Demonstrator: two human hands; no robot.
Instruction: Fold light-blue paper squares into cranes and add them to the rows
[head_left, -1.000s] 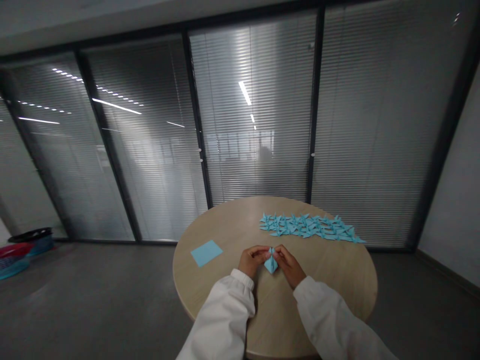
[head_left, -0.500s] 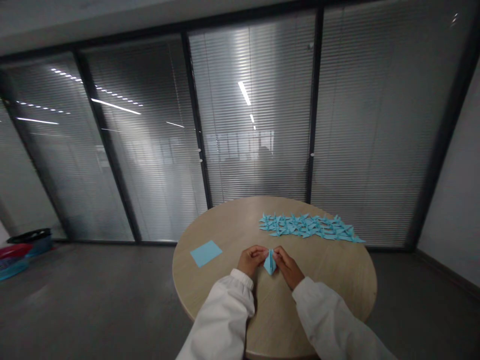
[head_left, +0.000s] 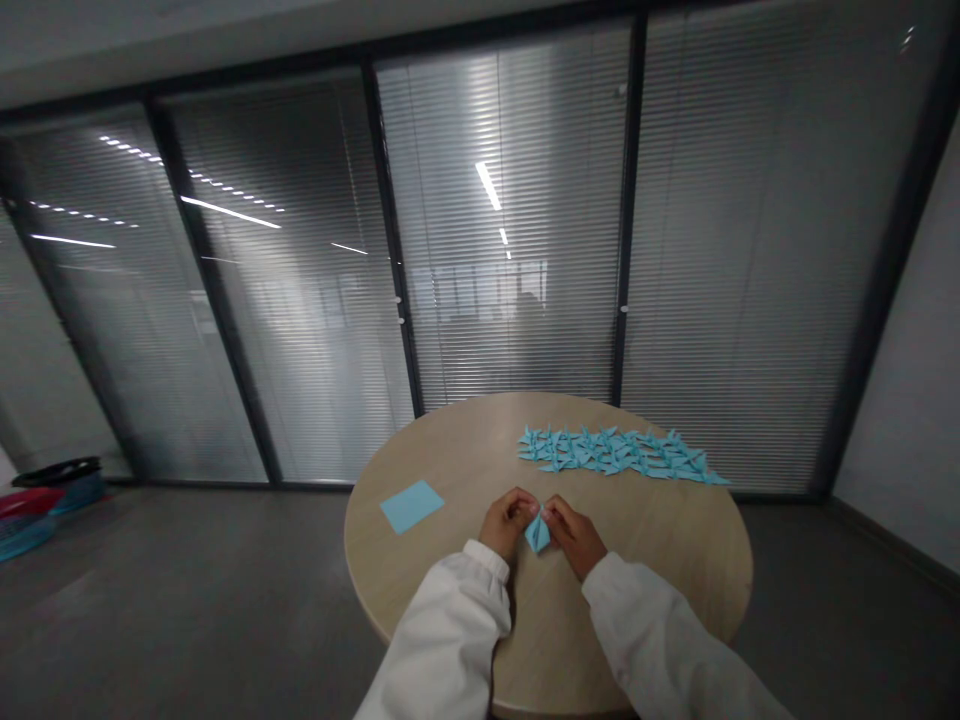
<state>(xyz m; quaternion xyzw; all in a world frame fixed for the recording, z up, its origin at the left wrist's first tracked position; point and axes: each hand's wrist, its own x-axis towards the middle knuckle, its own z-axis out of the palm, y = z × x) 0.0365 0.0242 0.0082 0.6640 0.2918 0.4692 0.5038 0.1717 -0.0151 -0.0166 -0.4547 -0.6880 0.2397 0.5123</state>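
A small light-blue folded paper piece point(head_left: 537, 534) sits between my two hands over the round wooden table point(head_left: 465, 440). My left hand point(head_left: 505, 521) pinches its upper left part with curled fingers. My right hand point(head_left: 574, 534) pinches its upper right part, fingers closed on it. Both arms wear white sleeves. A flat blue paper square point(head_left: 411, 505) lies on the table to the left of my hands.
Several finished blue folded paper pieces point(head_left: 619, 453) lie in a long cluster at the far right of the table. Glass walls with blinds stand behind. Coloured basins point(head_left: 41, 495) rest on the grey floor at far left.
The folded piece looks slightly narrower and lower between my fingers than before. My hands have shifted a little toward me; the rest is unchanged.
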